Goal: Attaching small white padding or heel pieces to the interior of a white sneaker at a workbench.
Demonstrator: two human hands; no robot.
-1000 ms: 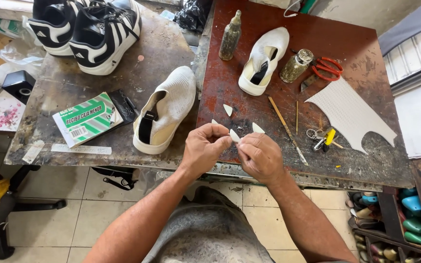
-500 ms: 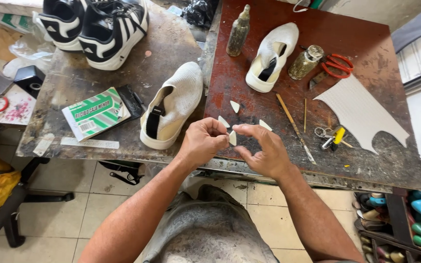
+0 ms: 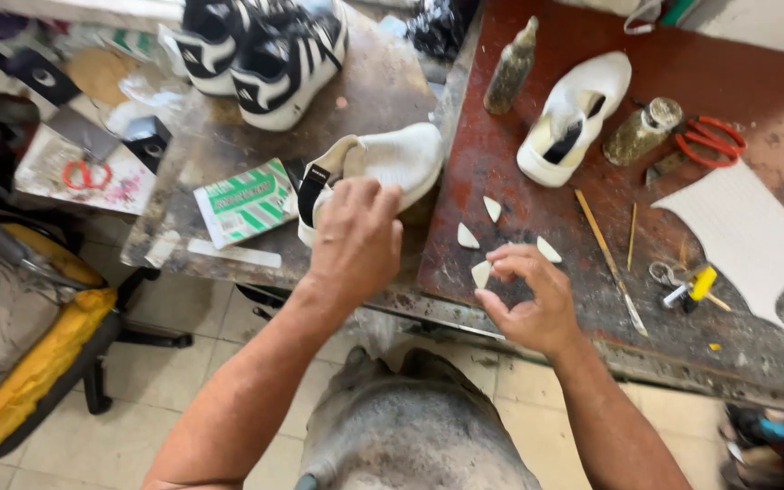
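Near the front edge of the table (image 3: 537, 195), our left hand (image 3: 356, 238) grips the white shoe (image 3: 392, 159) while our right hand (image 3: 528, 295) pinches a small white triangular piece (image 3: 481, 274) just beside it.

Single head camera, steep downward view over workbench (image 3: 592, 299) edge (close, arm's reach).

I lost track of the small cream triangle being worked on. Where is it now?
In the head view, the cream triangle is pinched in the right hand over the red board's near edge, just below three loose triangles.
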